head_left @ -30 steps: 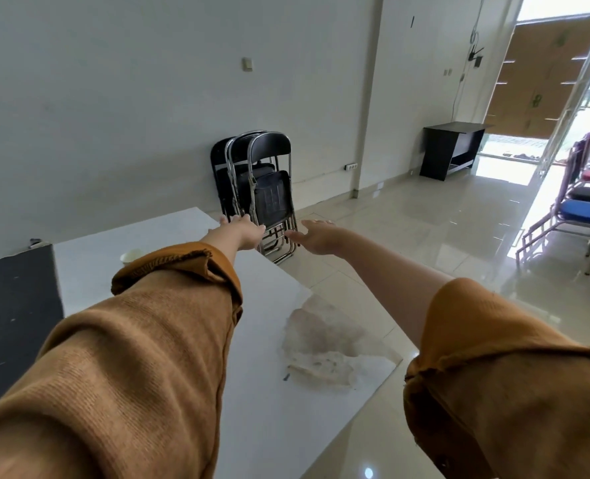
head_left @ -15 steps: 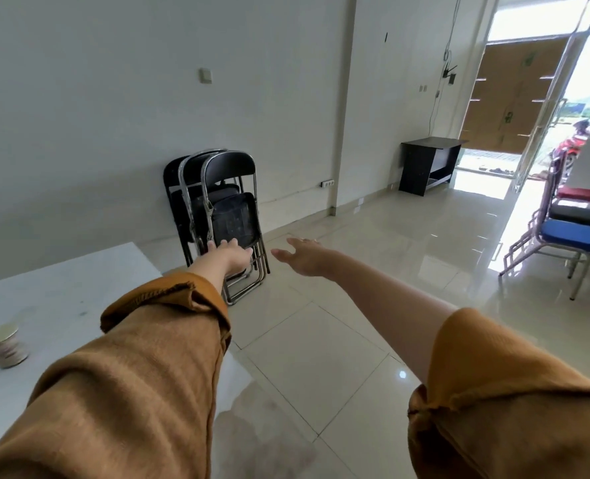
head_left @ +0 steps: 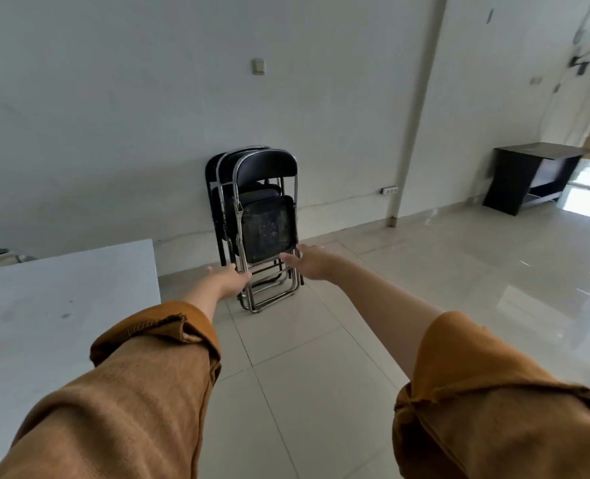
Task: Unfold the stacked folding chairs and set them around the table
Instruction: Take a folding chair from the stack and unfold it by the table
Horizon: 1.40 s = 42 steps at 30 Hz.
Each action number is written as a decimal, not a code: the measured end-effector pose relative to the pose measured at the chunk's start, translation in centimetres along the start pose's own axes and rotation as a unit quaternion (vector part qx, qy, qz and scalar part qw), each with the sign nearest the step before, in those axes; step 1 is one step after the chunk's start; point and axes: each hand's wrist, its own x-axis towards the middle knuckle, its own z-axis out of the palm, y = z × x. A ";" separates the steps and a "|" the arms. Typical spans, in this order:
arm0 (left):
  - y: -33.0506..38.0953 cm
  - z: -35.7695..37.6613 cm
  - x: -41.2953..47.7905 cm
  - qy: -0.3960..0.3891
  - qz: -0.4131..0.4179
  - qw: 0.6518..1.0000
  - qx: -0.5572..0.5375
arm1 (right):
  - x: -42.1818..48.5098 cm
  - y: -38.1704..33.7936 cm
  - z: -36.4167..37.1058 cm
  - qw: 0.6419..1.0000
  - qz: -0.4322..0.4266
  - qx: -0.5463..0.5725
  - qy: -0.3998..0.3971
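chairs: stack folded, leaning on wall past the table
hands: my left hand, right hand spread wide, empty
step: reaching for front chair
next: probably grab its frame, pull free

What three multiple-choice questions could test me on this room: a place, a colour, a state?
1. Where do the folding chairs stand? A on the table; B against the wall; C in the doorway.
2. What colour is the front chair's backrest? A blue; B red; C black.
3. How are the left hand and right hand? A open, empty; B gripping a cup; C fists.
Answers: B, the folded stack leans on the wall; C, its pad is black; A, fingers are spread, holding nothing.
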 end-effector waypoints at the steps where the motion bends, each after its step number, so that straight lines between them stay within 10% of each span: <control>1: 1.2 0.4 0.7 0.001 -0.011 1.000 -0.010 | 1.2 1.2 -0.4 1.000 -0.008 -0.002 -0.004; 13: 9.9 0.0 14.8 0.049 -0.053 0.996 -0.044 | 16.4 10.7 -3.6 0.998 -0.046 0.007 -0.053; 42: 16.7 -15.8 74.2 0.117 -0.093 0.985 -0.092 | 78.4 8.5 -10.3 0.992 -0.076 -0.014 -0.101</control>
